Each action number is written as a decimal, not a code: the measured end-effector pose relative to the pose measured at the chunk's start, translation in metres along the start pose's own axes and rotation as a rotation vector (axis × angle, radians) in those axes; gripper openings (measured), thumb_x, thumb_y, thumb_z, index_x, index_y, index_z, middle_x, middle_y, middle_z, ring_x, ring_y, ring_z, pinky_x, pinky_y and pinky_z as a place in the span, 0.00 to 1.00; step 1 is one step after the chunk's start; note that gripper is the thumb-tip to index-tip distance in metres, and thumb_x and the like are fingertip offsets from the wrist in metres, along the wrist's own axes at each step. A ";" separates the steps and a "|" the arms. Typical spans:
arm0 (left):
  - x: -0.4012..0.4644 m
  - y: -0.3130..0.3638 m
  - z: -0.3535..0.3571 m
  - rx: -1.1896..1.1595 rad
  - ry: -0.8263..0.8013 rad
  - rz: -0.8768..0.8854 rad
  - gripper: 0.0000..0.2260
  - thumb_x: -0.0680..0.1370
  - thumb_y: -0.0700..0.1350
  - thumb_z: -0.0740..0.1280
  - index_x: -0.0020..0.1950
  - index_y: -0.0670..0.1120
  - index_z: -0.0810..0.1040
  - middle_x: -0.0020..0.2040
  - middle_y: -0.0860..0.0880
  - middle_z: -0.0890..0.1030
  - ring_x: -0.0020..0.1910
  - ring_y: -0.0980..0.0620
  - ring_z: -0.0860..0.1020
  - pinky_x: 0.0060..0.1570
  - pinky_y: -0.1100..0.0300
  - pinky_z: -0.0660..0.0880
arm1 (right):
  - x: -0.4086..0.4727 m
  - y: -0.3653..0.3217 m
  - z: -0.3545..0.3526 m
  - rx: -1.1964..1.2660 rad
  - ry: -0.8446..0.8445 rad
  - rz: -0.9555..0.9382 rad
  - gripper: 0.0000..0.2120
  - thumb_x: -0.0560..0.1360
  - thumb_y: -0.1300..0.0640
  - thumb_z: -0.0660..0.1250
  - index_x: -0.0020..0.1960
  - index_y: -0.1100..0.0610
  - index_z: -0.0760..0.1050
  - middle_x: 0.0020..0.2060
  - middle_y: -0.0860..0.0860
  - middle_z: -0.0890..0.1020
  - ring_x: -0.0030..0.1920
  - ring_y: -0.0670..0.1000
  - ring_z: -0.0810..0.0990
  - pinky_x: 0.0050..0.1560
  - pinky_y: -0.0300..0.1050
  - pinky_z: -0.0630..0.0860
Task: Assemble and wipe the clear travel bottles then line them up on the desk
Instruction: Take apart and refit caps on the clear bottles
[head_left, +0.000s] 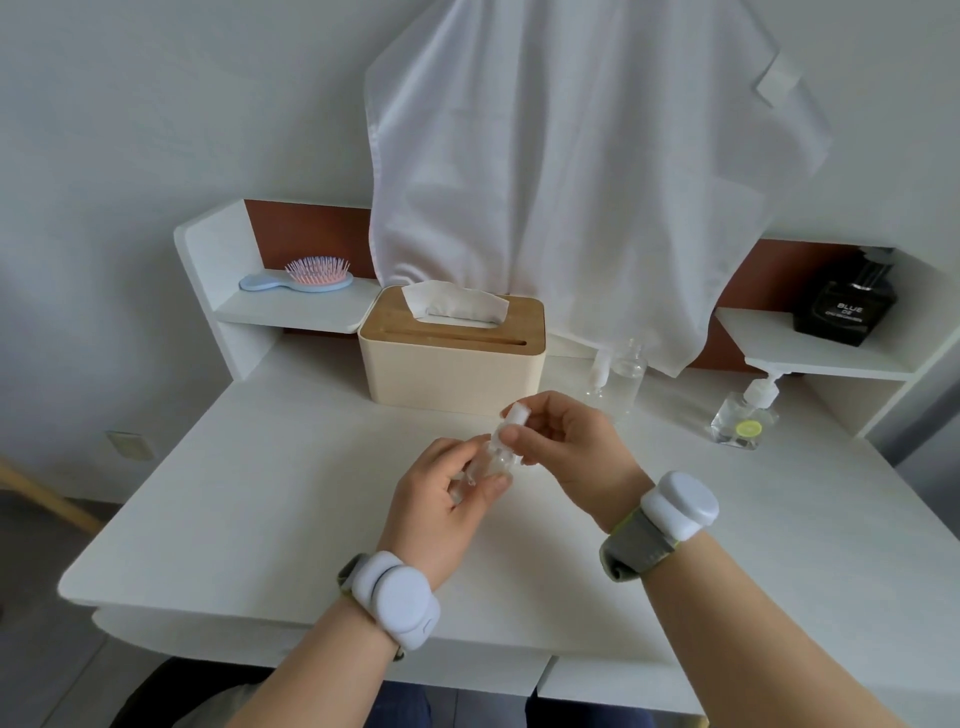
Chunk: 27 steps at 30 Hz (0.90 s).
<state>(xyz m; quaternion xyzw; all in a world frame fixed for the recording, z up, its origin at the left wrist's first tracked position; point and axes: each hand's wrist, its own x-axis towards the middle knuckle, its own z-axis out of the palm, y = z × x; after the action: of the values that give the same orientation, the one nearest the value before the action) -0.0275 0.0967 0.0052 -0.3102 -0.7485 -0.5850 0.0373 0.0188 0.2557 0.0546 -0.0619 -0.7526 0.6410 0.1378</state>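
**Fitting the cap onto a clear bottle**

Assembling is the step in hand, by my judgement: the left hand (441, 499) grips a small clear travel bottle (485, 465) above the surface (260, 493), fingers curled round its body, while the right hand (561, 447) pinches the white cap (517, 415) at the bottle's top. Whether the cap is already seated is hard to tell, since the fingers hide the neck. The next move likely calls for twisting the cap home, then wiping with a tissue from the tissue box (452, 353). The bottle looks transparent and seemingly empty. 2 more clear bottles (621, 376) stand behind, near a pump bottle (743, 421).
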 end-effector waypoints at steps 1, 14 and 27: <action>0.000 -0.001 0.000 -0.007 -0.003 -0.007 0.12 0.73 0.50 0.72 0.57 0.55 0.80 0.46 0.55 0.78 0.45 0.54 0.79 0.45 0.60 0.77 | 0.000 0.002 0.002 0.011 0.018 0.000 0.08 0.73 0.61 0.73 0.50 0.63 0.79 0.34 0.46 0.83 0.35 0.43 0.79 0.39 0.35 0.76; -0.002 -0.009 0.003 -0.093 0.030 -0.101 0.26 0.69 0.46 0.77 0.64 0.59 0.72 0.47 0.57 0.81 0.50 0.58 0.79 0.46 0.70 0.73 | -0.010 0.012 0.004 0.104 0.025 0.017 0.12 0.72 0.64 0.73 0.55 0.60 0.79 0.49 0.56 0.85 0.50 0.51 0.83 0.58 0.49 0.79; -0.001 -0.003 0.001 -0.200 -0.003 -0.164 0.25 0.67 0.60 0.74 0.61 0.61 0.73 0.49 0.55 0.83 0.51 0.54 0.81 0.48 0.47 0.80 | -0.012 0.014 0.007 0.205 -0.066 0.066 0.11 0.78 0.64 0.66 0.60 0.60 0.77 0.55 0.58 0.83 0.54 0.54 0.82 0.56 0.46 0.77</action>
<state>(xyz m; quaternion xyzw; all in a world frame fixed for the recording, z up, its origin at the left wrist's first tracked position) -0.0285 0.0965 0.0019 -0.2511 -0.7093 -0.6572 -0.0430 0.0273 0.2485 0.0384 -0.0508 -0.6848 0.7204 0.0975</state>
